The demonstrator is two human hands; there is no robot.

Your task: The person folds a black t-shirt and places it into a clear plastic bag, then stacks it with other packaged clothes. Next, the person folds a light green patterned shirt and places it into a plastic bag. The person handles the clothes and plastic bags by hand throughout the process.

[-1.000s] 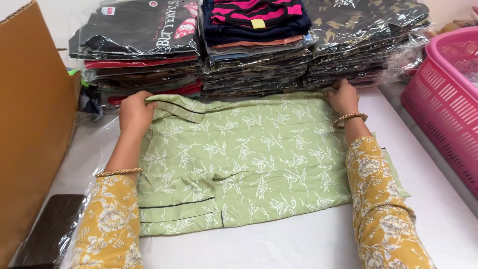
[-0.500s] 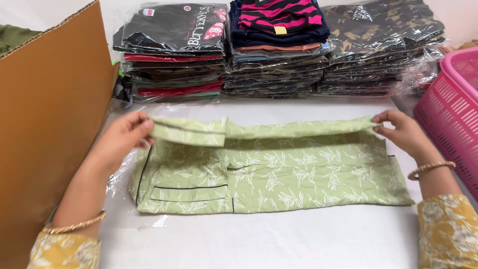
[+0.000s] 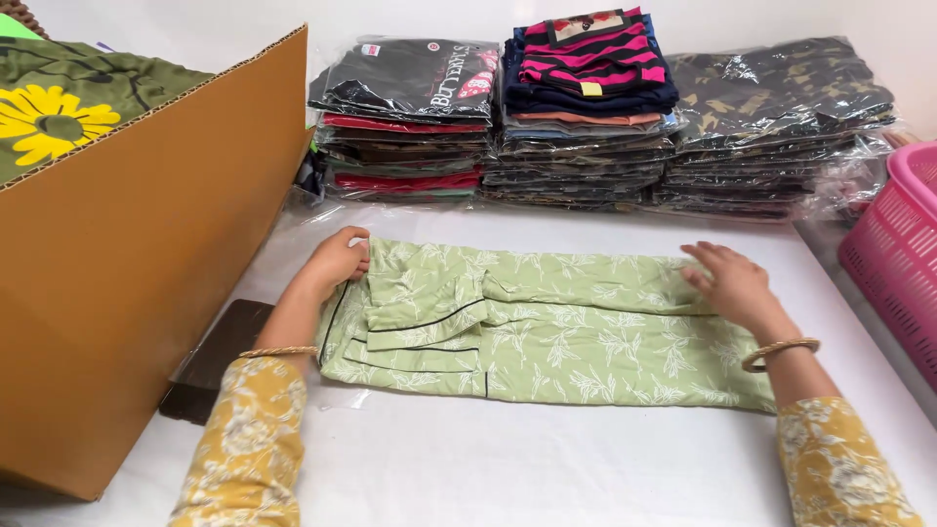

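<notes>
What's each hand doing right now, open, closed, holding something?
Left hand: fingers curled on the left end of the folded green garment; whether it grips, cannot tell.
Right hand: open, palm pressed flat on the garment's right end, holding nothing.

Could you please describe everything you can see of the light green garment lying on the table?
The light green garment looks like soft woven cloth printed with pale leaf sprigs and trimmed in thin dark piping. It lies flat on the white table, folded into a long horizontal band. The left hand rests on its left end, the right hand presses its right end.
</notes>
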